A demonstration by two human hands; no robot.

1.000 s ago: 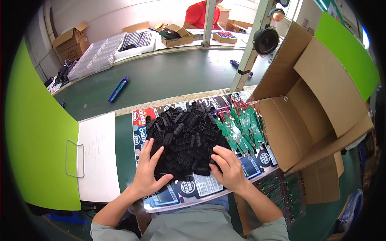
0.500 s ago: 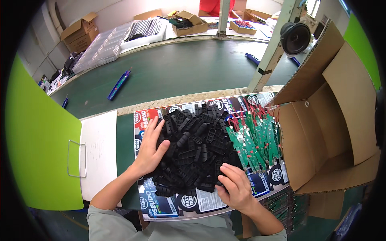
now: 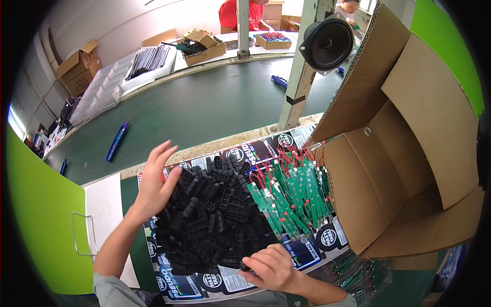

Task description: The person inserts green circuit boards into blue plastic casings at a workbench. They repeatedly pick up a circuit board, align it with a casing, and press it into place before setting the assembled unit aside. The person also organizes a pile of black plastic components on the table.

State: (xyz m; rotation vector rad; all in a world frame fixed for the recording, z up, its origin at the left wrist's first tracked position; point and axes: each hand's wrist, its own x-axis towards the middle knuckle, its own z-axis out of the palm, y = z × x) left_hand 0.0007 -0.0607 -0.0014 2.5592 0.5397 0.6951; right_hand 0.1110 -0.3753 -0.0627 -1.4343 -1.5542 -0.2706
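A heap of small black ribbed plastic pieces [image 3: 212, 220], some with slots, covers the middle of a printed sheet [image 3: 230, 280]. At its upper left edge hovers my left hand [image 3: 156, 181], open, fingers spread and nothing in its grasp. My right hand [image 3: 271, 267] is at the heap's lower right edge, fingers curled, with the dark end of a black plastic piece [image 3: 245, 266] showing between thumb and forefinger; the rest of it is hidden. Right of the heap lie several narrow green circuit boards [image 3: 291, 197] with red wires.
An open cardboard box [image 3: 368, 179] stands at the right, beside a post [image 3: 302, 77] carrying a black speaker [image 3: 328, 43]. Beyond the ledge, a long green surface [image 3: 199, 94] bears slim blue devices [image 3: 117, 140]. A green panel [image 3: 46, 220] rises at left. Other people work at the back.
The whole view has swung rightward, so things sit further left. My left hand has lifted off the heap. My right hand has drawn toward me, its fingers closed on a black piece.
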